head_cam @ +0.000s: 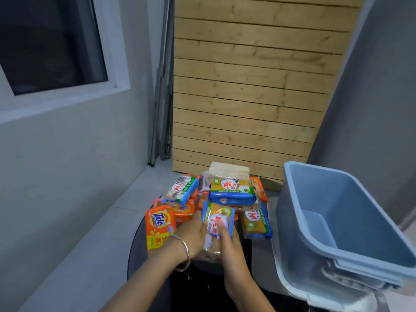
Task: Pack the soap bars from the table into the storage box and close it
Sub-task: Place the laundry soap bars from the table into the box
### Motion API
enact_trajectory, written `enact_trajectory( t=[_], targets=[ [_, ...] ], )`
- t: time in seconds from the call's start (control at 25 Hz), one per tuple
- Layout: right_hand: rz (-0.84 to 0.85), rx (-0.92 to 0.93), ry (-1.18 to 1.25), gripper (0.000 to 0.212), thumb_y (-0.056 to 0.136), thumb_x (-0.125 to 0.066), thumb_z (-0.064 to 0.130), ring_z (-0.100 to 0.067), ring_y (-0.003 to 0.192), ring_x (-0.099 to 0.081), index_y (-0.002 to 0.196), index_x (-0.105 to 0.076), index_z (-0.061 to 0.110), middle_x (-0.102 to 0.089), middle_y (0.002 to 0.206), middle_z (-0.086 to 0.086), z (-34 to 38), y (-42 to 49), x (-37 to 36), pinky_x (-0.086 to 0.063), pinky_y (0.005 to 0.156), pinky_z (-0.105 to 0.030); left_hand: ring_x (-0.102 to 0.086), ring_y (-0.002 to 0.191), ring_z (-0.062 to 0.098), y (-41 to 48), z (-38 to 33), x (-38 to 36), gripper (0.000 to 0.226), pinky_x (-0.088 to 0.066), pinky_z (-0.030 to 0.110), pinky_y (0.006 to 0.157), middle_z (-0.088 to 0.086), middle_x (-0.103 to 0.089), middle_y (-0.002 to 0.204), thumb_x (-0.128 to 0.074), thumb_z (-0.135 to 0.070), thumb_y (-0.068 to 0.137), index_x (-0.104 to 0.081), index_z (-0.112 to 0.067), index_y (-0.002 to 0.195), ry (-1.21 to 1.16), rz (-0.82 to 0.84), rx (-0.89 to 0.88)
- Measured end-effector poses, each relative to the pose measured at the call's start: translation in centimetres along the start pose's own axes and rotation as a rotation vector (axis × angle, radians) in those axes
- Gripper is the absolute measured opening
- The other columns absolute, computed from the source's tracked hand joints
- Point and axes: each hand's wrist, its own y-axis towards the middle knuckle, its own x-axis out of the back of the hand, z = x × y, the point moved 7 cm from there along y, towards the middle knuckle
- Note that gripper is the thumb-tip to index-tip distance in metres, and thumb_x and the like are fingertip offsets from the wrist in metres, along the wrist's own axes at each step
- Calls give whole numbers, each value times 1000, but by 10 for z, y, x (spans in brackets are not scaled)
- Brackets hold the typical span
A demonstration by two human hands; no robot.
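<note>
Several wrapped soap bars lie piled on a small dark round table [258, 262]. Both hands hold one yellow-and-blue soap pack [217, 218] at the front of the pile: my left hand [193, 235] grips its left side, my right hand [229, 242] its right side with the thumb on top. An orange Tide soap pack [159, 224] lies left of my left hand. A large yellow-and-blue pack [231, 190] sits on top of the pile behind, and another [255, 221] lies to the right. The blue storage box [315, 224] stands open and empty on the right.
A clear lid [292, 287] lies under the blue box. A grey wall with a window is on the left, a wooden slatted panel [247, 86] leans behind the table, and folded metal poles [162, 109] stand in the corner.
</note>
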Motion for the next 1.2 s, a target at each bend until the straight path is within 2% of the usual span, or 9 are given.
enact_trajectory(
  t=[0.12, 0.24, 0.36, 0.6, 0.84, 0.92, 1.0, 1.12, 1.2],
  targets=[
    [41, 176, 75, 47, 93, -52, 35, -18, 118, -62, 139, -45, 25, -61, 134, -2, 40, -34, -2, -46, 104, -44, -38, 132, 11, -34, -34, 27, 47, -29, 14, 99, 0, -40, 144, -34, -24, 99, -22, -34, 143, -230, -89, -233],
    [161, 348, 51, 52, 88, -56, 45, -13, 118, -62, 138, -46, 34, -64, 130, 5, 99, -72, -4, -49, 101, -38, -39, 126, -7, -63, -72, 58, 39, -30, 9, 102, -13, -38, 141, -43, -31, 95, -31, -60, 117, -506, -123, -390],
    [237, 415, -35, 47, 87, -56, 43, -12, 112, -66, 134, -48, 40, -67, 125, 6, 142, -107, 9, -55, 93, -35, -60, 113, 5, -90, -105, 65, 30, -52, 20, 89, -12, -57, 131, -53, -40, 85, -48, -59, 109, -769, -56, -453],
    [246, 423, -103, 59, 78, -66, 40, -19, 101, -71, 131, -43, 46, -74, 113, 4, 199, -128, 69, -60, 80, -34, -69, 91, 0, -93, -179, 42, 23, -53, 13, 66, -23, -72, 99, -57, -38, 81, -61, -48, 102, -928, -21, -556],
    [156, 214, -103, 47, 81, -67, 42, -29, 110, -67, 124, -60, 23, -70, 120, -9, 222, -55, 137, -52, 95, -49, -65, 104, 5, -16, -228, 3, 27, -53, 24, 86, -14, -65, 119, -46, -45, 90, -55, -44, 116, -812, 15, -519],
    [123, 116, -101, 40, 75, -70, 44, -24, 98, -72, 107, -72, 21, -73, 113, -9, 219, -27, 158, -58, 82, -39, -47, 128, 13, 22, -218, -13, 45, -34, 29, 109, -6, -46, 143, -34, -48, 93, -39, -34, 136, -747, -13, -417],
    [58, -1, -114, 43, 69, -72, 46, -21, 89, -73, 102, -74, 18, -75, 108, -9, 208, 2, 178, -58, 77, -35, -28, 140, 13, 54, -198, -32, 52, -16, 19, 107, -6, -31, 152, -27, -46, 96, -27, -26, 144, -702, -18, -316],
    [-18, -153, -130, 46, 84, -64, 42, -21, 85, -73, 114, -68, 9, -75, 106, -11, 181, 47, 197, -58, 74, -32, -46, 129, 20, 88, -183, -67, 48, -27, 31, 113, 2, -49, 140, -27, -48, 95, -43, -26, 135, -752, 74, -195],
    [-60, -226, -102, 41, 90, -59, 37, -21, 81, -72, 116, -64, 6, -74, 103, -12, 162, 70, 197, -58, 70, -32, -65, 101, 7, 98, -180, -83, 39, -52, 24, 89, 0, -67, 114, -33, -42, 96, -50, -24, 126, -819, 142, -158]
  ],
)
